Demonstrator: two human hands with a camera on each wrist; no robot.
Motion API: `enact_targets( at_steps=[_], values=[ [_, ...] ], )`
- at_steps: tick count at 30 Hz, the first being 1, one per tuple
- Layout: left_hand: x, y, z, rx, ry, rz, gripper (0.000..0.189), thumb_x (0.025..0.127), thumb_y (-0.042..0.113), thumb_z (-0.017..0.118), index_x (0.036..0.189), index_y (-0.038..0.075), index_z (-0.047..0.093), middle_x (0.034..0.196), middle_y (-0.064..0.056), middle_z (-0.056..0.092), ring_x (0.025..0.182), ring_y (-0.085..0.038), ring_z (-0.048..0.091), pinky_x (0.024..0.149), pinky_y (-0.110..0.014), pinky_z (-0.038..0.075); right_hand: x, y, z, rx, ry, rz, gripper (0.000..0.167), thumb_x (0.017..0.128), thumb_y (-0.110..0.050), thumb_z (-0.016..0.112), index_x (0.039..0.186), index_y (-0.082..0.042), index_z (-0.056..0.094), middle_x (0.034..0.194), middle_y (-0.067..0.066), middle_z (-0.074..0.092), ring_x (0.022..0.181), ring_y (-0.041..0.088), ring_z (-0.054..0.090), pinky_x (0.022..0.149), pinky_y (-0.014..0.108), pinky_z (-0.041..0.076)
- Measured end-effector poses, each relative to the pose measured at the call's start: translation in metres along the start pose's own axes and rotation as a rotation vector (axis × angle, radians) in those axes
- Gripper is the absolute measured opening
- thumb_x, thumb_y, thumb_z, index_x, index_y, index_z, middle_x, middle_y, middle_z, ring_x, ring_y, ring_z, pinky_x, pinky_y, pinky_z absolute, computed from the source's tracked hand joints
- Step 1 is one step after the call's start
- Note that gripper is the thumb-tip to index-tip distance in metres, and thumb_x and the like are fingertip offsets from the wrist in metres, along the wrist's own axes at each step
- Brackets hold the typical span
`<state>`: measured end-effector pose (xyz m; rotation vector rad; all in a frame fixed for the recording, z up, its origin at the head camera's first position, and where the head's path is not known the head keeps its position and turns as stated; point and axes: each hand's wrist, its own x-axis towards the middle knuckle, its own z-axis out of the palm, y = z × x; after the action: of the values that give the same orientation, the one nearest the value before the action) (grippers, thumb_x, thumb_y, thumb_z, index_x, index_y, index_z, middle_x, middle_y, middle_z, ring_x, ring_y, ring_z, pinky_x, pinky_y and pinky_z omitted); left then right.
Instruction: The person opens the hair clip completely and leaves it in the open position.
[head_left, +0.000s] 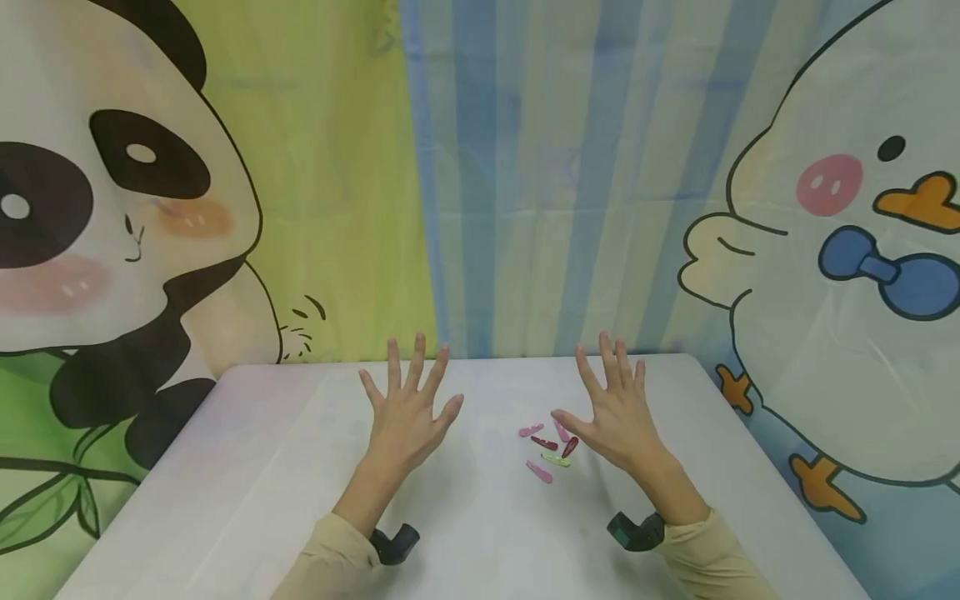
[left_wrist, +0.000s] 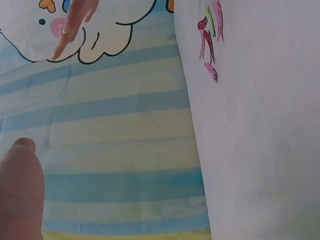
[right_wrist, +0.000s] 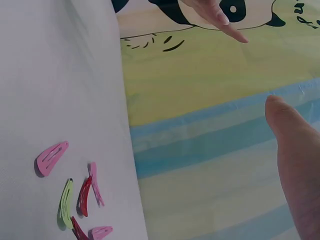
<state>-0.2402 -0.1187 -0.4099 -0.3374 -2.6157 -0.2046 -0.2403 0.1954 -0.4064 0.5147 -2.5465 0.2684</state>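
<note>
Both hands are held up over the white table with fingers straight and spread, holding nothing. My left hand (head_left: 405,421) is left of a loose group of small snap hair clips. My right hand (head_left: 621,417) is just right of them, its thumb nearest the group. Among the clips are a green clip (head_left: 556,460), a dark red clip (head_left: 544,443) and a pink clip (head_left: 539,472). Seen from the right wrist, the green clip (right_wrist: 66,204) lies beside a red clip (right_wrist: 85,196), with a pink clip (right_wrist: 51,158) farther off. The left wrist view shows my left thumb (left_wrist: 22,190).
The white table (head_left: 480,533) ends at a hanging cloth (head_left: 517,183) with stripes, a panda and a white bird printed on it. Dark wrist cameras sit at the left cuff (head_left: 396,544) and the right cuff (head_left: 636,532).
</note>
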Motion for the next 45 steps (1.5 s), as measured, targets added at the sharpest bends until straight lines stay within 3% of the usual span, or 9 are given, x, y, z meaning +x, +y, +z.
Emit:
enact_targets(
  at_steps=[6, 11, 14, 20, 24, 27, 32, 37, 45],
  values=[
    [0.000, 0.002, 0.003, -0.012, -0.027, -0.007, 0.069, 0.094, 0.064, 0.026, 0.152, 0.035, 0.001, 0.159, 0.004, -0.018, 0.144, -0.033, -0.021, 0.100, -0.077, -0.005, -0.001, 0.003, 0.007, -0.015, -0.024, 0.020, 0.096, 0.081, -0.071, 0.050, 0.153, -0.020, 0.012, 0.160, 0.011, -0.009, 0.146, 0.039, -0.005, 0.107, 0.071, 0.008],
    [0.002, 0.004, 0.008, -0.118, -0.022, -0.006, 0.070, 0.096, 0.059, 0.030, 0.153, 0.031, 0.000, 0.161, -0.001, -0.008, 0.147, -0.030, -0.012, 0.106, -0.070, -0.004, 0.000, 0.007, 0.012, 0.017, -0.048, 0.074, 0.087, 0.087, -0.051, 0.059, 0.153, -0.017, 0.013, 0.161, 0.011, -0.003, 0.146, 0.038, -0.004, 0.109, 0.068, 0.008],
    [0.002, 0.004, 0.014, -0.212, 0.032, 0.003, 0.069, 0.098, 0.052, 0.036, 0.153, 0.027, 0.003, 0.161, -0.006, 0.006, 0.148, -0.030, 0.000, 0.110, -0.065, 0.004, 0.000, 0.011, 0.015, 0.039, -0.043, 0.100, 0.082, 0.090, -0.048, 0.058, 0.153, -0.015, 0.016, 0.161, 0.012, 0.002, 0.146, 0.038, 0.000, 0.110, 0.066, 0.010],
    [0.009, 0.010, 0.032, -0.410, 0.136, 0.015, 0.062, 0.096, 0.043, 0.049, 0.147, 0.012, 0.032, 0.139, -0.009, 0.050, 0.133, -0.031, 0.041, 0.103, -0.054, 0.035, 0.001, 0.019, 0.023, 0.103, 0.004, 0.115, 0.074, 0.090, -0.038, 0.062, 0.149, -0.010, 0.027, 0.156, 0.017, 0.022, 0.145, 0.038, 0.015, 0.113, 0.059, 0.015],
    [0.017, 0.025, 0.048, -0.622, 0.055, -0.040, 0.055, 0.094, 0.048, 0.052, 0.136, 0.012, 0.049, 0.121, -0.005, 0.064, 0.117, -0.026, 0.055, 0.095, -0.049, 0.044, 0.001, 0.025, 0.029, 0.149, 0.113, 0.159, 0.065, 0.087, -0.025, 0.069, 0.142, -0.005, 0.042, 0.145, 0.018, 0.043, 0.137, 0.037, 0.034, 0.109, 0.055, 0.028],
    [0.022, 0.037, 0.063, -0.708, -0.017, -0.072, 0.045, 0.092, 0.047, 0.056, 0.124, 0.014, 0.060, 0.110, -0.003, 0.068, 0.107, -0.020, 0.060, 0.089, -0.042, 0.048, 0.001, 0.027, 0.033, 0.184, 0.191, 0.191, 0.059, 0.084, -0.020, 0.072, 0.136, -0.004, 0.050, 0.137, 0.017, 0.053, 0.130, 0.036, 0.044, 0.104, 0.053, 0.037],
    [0.028, 0.057, 0.089, -0.719, -0.071, -0.084, 0.030, 0.089, 0.037, 0.065, 0.110, 0.016, 0.068, 0.101, 0.001, 0.069, 0.094, -0.015, 0.062, 0.083, -0.034, 0.050, 0.002, 0.032, 0.038, 0.205, 0.267, 0.193, 0.051, 0.081, -0.016, 0.075, 0.128, -0.003, 0.058, 0.128, 0.017, 0.060, 0.122, 0.035, 0.053, 0.100, 0.051, 0.042],
    [0.034, 0.074, 0.108, -0.725, -0.152, -0.111, 0.025, 0.087, 0.033, 0.068, 0.106, 0.017, 0.070, 0.100, 0.001, 0.069, 0.093, -0.016, 0.062, 0.081, -0.032, 0.049, 0.003, 0.039, 0.042, 0.224, 0.337, 0.199, 0.043, 0.080, -0.012, 0.076, 0.119, -0.002, 0.064, 0.120, 0.016, 0.065, 0.113, 0.035, 0.059, 0.096, 0.050, 0.044],
    [0.021, 0.076, 0.130, -0.738, -0.229, -0.180, 0.017, 0.081, 0.025, 0.074, 0.095, 0.016, 0.073, 0.091, 0.001, 0.067, 0.082, -0.013, 0.056, 0.074, -0.030, 0.046, 0.002, 0.037, 0.045, 0.270, 0.358, 0.230, 0.029, 0.081, -0.014, 0.075, 0.109, -0.006, 0.071, 0.108, 0.014, 0.070, 0.105, 0.033, 0.065, 0.091, 0.050, 0.048]
  ],
)
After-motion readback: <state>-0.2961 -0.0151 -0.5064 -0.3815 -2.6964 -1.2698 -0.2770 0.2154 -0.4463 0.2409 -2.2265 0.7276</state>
